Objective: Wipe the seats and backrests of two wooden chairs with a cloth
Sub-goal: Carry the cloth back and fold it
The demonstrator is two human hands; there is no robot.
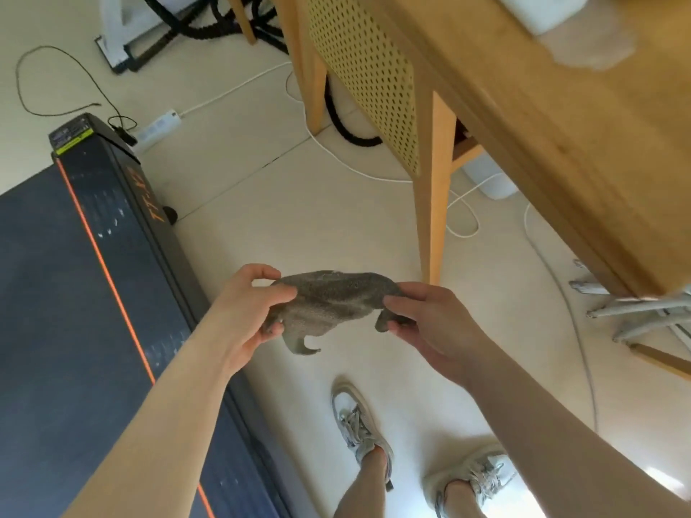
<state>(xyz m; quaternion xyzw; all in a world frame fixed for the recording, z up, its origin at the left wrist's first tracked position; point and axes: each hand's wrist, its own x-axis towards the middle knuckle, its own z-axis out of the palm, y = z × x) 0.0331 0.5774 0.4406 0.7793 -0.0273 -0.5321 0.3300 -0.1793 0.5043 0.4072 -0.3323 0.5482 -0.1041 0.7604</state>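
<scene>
1. Cloth (332,304), grey and crumpled, is held in the air between both hands, above the pale floor (299,218).
2. Left hand (246,312) pinches its left end, thumb on top, fingers curled under.
3. Right hand (430,323) pinches its right end between thumb and fingers.
4. Both bare forearms reach forward, with the hands near each other.
5. Wooden chair (374,69) stands farther ahead, apart from the cloth.

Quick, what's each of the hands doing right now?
Left hand: grips one end of the grey cloth.
Right hand: pinches the other end.
</scene>
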